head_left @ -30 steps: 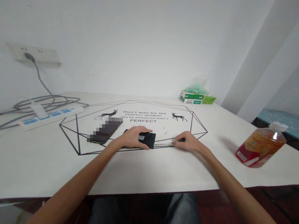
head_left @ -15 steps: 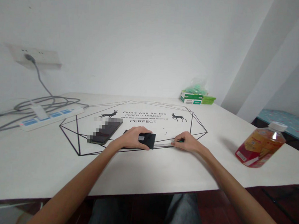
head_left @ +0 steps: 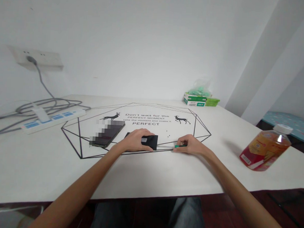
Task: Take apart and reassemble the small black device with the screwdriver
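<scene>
My left hand [head_left: 137,140] grips a flat black case-like object [head_left: 152,142], its thumb and fingers over the near and far edges. To the right, my right hand [head_left: 188,145] pinches the green and black handle of a screwdriver [head_left: 180,146]. The thin shaft points left and reaches the right edge of the black object. Several tiny dark pieces [head_left: 168,134] lie on the table just beyond the gap between my hands. A dark phone [head_left: 110,134], partly pixelated, rests left of my left hand.
On the white table [head_left: 148,178] a bottle of orange drink [head_left: 264,147] stands at right. A power strip [head_left: 55,119] and coiled grey cables [head_left: 40,103] lie at left. Green and white boxes [head_left: 196,100] with a plastic bag [head_left: 201,88] sit at the back right.
The fingers of my right hand have shifted slightly on the handle, and more of its green part shows. My left hand and the black object have hardly moved.
</scene>
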Demonstrator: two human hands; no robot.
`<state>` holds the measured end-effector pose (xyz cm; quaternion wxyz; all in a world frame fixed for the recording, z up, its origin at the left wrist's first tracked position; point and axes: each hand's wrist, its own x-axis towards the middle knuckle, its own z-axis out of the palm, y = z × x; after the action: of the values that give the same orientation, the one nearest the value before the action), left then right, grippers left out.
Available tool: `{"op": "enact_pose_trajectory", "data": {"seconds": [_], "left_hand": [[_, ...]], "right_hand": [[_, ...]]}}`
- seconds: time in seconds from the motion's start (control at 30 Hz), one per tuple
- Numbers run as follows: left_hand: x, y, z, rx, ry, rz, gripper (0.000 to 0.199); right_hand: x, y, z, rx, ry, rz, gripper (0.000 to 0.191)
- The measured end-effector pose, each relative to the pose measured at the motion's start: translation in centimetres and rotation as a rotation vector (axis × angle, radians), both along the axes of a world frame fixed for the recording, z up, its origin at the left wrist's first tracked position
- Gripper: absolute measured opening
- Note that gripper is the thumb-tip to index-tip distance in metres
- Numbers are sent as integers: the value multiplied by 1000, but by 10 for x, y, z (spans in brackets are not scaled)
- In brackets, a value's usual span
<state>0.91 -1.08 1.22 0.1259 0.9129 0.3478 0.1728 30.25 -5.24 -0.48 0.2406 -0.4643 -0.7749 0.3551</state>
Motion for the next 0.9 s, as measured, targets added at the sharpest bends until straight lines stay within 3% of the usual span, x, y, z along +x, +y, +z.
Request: {"op": "enact_pose_trajectory", "data": {"seconds": [0.13,0.33,0.57,0.9], "left_hand": [[0,3,-6,44,7,22,65],[-1,8,-16,104,3,66,66],[-2,6,-14,92,-2,34,65],[1,4,-12,78,21,59,65]], "right_hand": [[-1,2,-3,89,-11,-13,45],[-4,0,-2,247,-220,-82,40],[-7,-2,3,208,-245,-111,49],[1,2,1,167,-176,-60,47]]}}
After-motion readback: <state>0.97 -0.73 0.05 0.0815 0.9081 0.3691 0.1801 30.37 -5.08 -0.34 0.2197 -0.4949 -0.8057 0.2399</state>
